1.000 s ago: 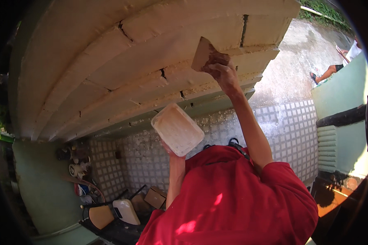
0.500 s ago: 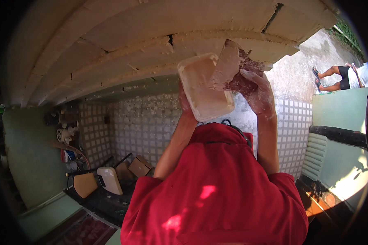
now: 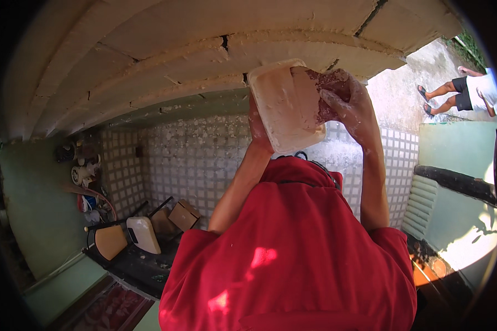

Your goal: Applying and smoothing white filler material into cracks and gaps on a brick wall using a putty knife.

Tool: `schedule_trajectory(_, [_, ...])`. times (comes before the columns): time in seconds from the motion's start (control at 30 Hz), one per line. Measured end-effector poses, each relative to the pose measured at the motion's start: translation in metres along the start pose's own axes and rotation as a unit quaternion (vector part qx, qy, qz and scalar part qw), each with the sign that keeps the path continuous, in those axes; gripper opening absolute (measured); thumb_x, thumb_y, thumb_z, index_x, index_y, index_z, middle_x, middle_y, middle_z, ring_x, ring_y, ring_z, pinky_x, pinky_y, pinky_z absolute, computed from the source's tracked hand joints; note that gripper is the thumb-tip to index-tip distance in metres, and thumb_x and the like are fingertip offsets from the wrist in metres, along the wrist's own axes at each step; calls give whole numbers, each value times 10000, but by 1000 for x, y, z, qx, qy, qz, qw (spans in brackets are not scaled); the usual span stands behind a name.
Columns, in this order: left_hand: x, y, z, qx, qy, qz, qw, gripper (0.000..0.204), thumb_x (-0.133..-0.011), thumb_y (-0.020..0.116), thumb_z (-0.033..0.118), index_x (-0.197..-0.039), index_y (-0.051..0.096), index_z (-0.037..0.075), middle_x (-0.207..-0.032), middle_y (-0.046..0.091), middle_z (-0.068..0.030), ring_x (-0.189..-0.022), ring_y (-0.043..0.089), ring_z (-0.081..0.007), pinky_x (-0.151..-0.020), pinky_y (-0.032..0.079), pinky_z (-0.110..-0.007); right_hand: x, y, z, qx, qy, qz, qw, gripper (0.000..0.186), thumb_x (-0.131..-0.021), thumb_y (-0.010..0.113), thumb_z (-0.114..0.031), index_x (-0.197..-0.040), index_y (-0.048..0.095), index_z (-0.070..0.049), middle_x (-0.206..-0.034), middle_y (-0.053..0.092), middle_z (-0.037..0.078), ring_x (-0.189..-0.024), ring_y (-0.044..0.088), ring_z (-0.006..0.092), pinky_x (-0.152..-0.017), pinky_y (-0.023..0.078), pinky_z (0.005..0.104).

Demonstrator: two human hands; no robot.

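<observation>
My left hand (image 3: 259, 129) grips a pale rectangular plastic tub (image 3: 287, 147) along its left side, with part of the hand hidden behind it. Creamy putty (image 3: 279, 96) coats the inside of the tub. In my right hand (image 3: 354, 107), smeared with white, is a flat putty scraper (image 3: 305, 94). Its broad blade lies over the tub's right half and seems to touch the putty; the hand hides its near end. Both hands are raised close beneath the wall's overhanging ledge (image 3: 315, 44).
Dark cracks and joints run across the pale surface above. Below lies a tiled floor (image 3: 176, 165) spattered with white. Chairs (image 3: 109, 243), a cardboard box (image 3: 184, 215) and assorted items (image 3: 85, 176) stand at the left. At the far right, another person (image 3: 464, 96) is outside.
The scraper has swung down from above the tub's right edge onto the putty inside it. The tub has shifted slightly up and right. The other person's arms have moved.
</observation>
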State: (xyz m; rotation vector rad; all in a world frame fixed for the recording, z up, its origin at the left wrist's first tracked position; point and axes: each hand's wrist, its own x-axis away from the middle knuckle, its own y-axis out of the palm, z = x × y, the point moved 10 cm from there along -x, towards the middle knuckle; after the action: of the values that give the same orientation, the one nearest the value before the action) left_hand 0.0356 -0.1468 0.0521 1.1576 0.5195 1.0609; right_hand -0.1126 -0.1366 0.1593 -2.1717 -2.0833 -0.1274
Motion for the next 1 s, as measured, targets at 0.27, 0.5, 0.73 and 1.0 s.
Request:
schedule_trajectory(0.27, [-4,-2,-22,89,-37,-45,994,678,-980,417,609,-1479,404,150,-1424,509,-73,-1283,519,-284,-1085,434,-472,0,-3,-6,116,-72,94,986,217,-882,632,-8,-1087,646,60,-930,727,130,-823,677,139,-736,535,300])
schedule_trajectory(0.5, [-10,19,-16,-110,48,-66,991,534,-1033,484,365,-1461,325,88,-1387,472,-67,-1246,511,-205,-1044,468,-375,-11,7,18,119,-90,78,986,230,-839,638,-3,-1055,661,75,-883,718,199,-789,703,225,-730,535,344])
schedule_trajectory(0.73, [-10,19,-23,-111,14,-71,991,534,-1038,469,388,-1453,334,79,-1363,489,-77,-1220,532,-204,-1034,479,-364,-7,10,14,138,-86,69,984,217,-814,633,-2,-1010,662,86,-856,709,218,-774,703,263,-723,530,382])
schedule_trajectory(1.0, [-5,33,-34,-16,-114,-45,992,740,-1001,345,630,-1469,373,57,-1394,514,-130,-1237,553,-273,-1061,463,-434,-15,11,40,71,-47,40,996,194,-843,650,-19,-1006,657,85,-860,718,155,-728,652,179,-700,526,332])
